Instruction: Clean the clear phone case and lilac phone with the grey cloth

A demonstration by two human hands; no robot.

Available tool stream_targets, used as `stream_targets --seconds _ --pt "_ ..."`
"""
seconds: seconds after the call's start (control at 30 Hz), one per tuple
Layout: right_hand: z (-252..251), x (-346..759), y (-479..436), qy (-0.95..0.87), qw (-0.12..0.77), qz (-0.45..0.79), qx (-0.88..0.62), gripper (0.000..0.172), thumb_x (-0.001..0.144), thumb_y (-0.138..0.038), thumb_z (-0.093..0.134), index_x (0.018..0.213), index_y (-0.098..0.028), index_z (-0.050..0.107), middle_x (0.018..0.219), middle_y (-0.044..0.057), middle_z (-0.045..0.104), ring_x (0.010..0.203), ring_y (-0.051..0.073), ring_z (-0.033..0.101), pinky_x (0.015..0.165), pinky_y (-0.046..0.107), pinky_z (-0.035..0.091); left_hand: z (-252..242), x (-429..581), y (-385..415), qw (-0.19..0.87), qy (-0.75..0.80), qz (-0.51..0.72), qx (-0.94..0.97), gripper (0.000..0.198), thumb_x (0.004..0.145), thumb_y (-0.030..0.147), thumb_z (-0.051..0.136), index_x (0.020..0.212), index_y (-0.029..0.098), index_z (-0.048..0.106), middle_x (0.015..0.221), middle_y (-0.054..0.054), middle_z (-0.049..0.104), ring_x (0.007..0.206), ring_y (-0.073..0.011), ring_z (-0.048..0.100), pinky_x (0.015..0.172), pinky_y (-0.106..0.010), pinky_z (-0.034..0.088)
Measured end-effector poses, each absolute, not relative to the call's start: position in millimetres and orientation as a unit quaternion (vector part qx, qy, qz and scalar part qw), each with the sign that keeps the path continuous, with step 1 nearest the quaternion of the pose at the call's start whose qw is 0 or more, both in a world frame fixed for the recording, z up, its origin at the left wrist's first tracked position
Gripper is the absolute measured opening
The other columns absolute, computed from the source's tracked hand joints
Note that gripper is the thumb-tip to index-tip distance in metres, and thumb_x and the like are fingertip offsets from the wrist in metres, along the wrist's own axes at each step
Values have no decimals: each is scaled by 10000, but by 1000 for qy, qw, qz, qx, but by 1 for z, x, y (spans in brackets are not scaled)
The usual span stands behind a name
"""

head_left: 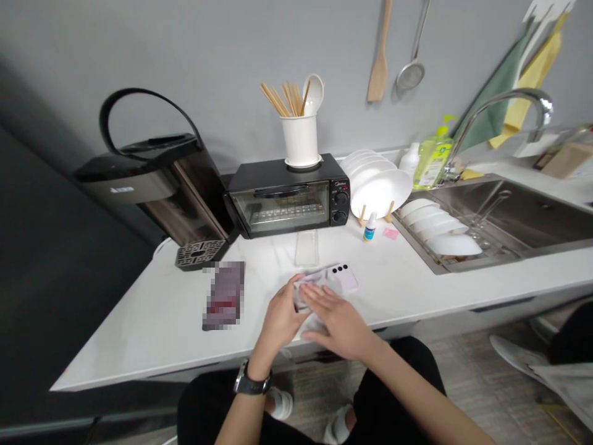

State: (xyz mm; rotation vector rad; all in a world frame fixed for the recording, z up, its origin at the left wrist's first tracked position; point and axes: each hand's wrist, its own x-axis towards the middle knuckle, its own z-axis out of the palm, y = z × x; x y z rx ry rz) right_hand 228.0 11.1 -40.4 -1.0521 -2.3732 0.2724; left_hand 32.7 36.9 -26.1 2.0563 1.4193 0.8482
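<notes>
A pale purple phone [349,281] lies back up at the counter's front, its three camera lenses toward the right. My left hand [280,314] grips the phone's left end between thumb and fingers. Under my right hand [340,321] is a thin whitish cloth or tissue [334,285], pressed against the phone's back; the fingers are fairly straight over it and the thumb is apart. Part of the phone is hidden by the cloth and both hands. Behind it lies a clear phone case [306,248]. A small white spray bottle [369,227] with a blue label stands farther right, beside a pink slip [390,233].
A toaster oven [287,204] bears a white holder [300,141] with chopsticks. Left stand a dark water dispenser [157,198] and a pixelated dark item [225,295]. Plates [382,188] fill a rack near the sink [532,216]. At right, another person's shoe [516,355] shows.
</notes>
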Motion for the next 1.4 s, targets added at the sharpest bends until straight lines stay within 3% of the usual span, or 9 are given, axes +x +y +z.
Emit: stream_targets --seconds 0.13,0.3,0.47,0.6,0.73,0.87,1.0,1.2,1.4 --pt "-42 242 14 -784 292 25 -547 803 1047 -576 505 1647 -75 322 1652 259 386 1557 401 359 1204 641 412 -30 33 38 236 541 294 752 673 818 280 811 1431 251 534 953 0 687 887 -208 675 881 -355 545" --pt "-44 247 8 -879 248 73 -400 856 1009 -646 547 1668 -160 298 1664 172 414 1556 313 388 1255 539 389 -27 34 37 236 536 295 755 700 825 210 781 1463 247 497 1047 -27 705 958 -218 688 914 -360 543" --pt "-42 228 16 -780 295 35 -551 830 1026 -565 562 1655 -88 307 1657 256 380 1565 400 342 1212 650 392 -30 32 39 229 537 289 759 684 821 275 798 1446 257 521 1021 -28 719 953 -237 711 911 -380 563" --pt "-40 209 12 -868 278 94 -401 949 962 -648 625 1674 -134 267 1697 207 322 1581 339 329 1257 578 364 -33 30 40 218 538 299 757 670 824 158 723 1451 231 499 1243 -106 718 1154 -286 694 1005 -425 546" --pt "-44 230 15 -809 297 60 -504 779 1051 -561 513 1670 -146 288 1666 216 386 1560 360 370 1227 618 386 -29 33 37 240 544 288 751 680 815 248 798 1431 253 510 1071 -41 732 977 -238 709 924 -378 559" --pt "-46 230 12 -783 299 31 -545 932 1018 -648 512 1664 -37 232 1692 286 272 1589 425 264 1231 670 341 -29 34 38 232 545 283 754 669 828 279 796 1434 246 514 990 -23 720 911 -226 697 891 -362 551" --pt "-43 218 7 -877 259 87 -395 930 993 -704 515 1674 -124 259 1692 194 353 1580 324 337 1265 544 364 -33 31 39 216 544 278 761 620 864 198 704 1446 219 494 1084 -72 727 999 -256 705 915 -384 550" --pt "-46 238 14 -780 294 21 -551 936 1019 -657 498 1670 -45 221 1665 292 344 1567 429 324 1225 667 350 -31 33 38 225 541 287 758 672 820 276 802 1428 263 514 967 0 695 889 -210 684 875 -348 548" --pt "-48 241 -3 -861 258 73 -432 918 1020 -660 502 1702 -157 149 1711 171 319 1587 317 321 1220 499 434 -27 34 38 224 550 281 754 659 816 183 742 1430 241 511 1010 -14 706 928 -214 687 885 -346 540"
